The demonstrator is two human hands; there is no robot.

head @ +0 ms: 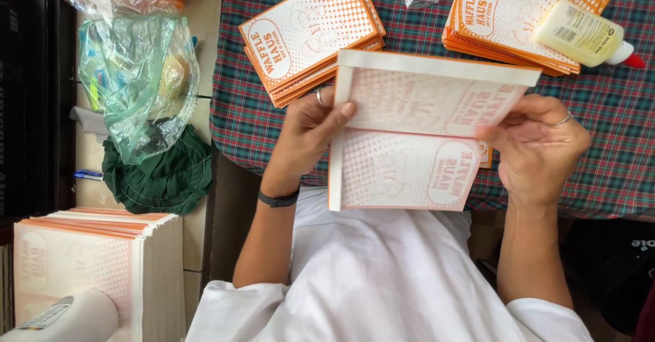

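I hold a flat orange-and-white paper bag blank [416, 137] up in front of me, seen from its pale back side with a fold across the middle. My left hand [307, 134] grips its left edge, thumb on the front, a ring on one finger and a dark band on the wrist. My right hand [539, 144] pinches its right edge, also with a ring. The sheet hangs over the near edge of a plaid-covered table [614, 130].
Two stacks of orange printed bags lie on the cloth, one at left [310, 35], one at right [512, 15] with a glue bottle [583, 35] on it. A plastic bag [140, 76] and green cloth [160, 171] sit left. Another paper stack [89, 267] stands at lower left.
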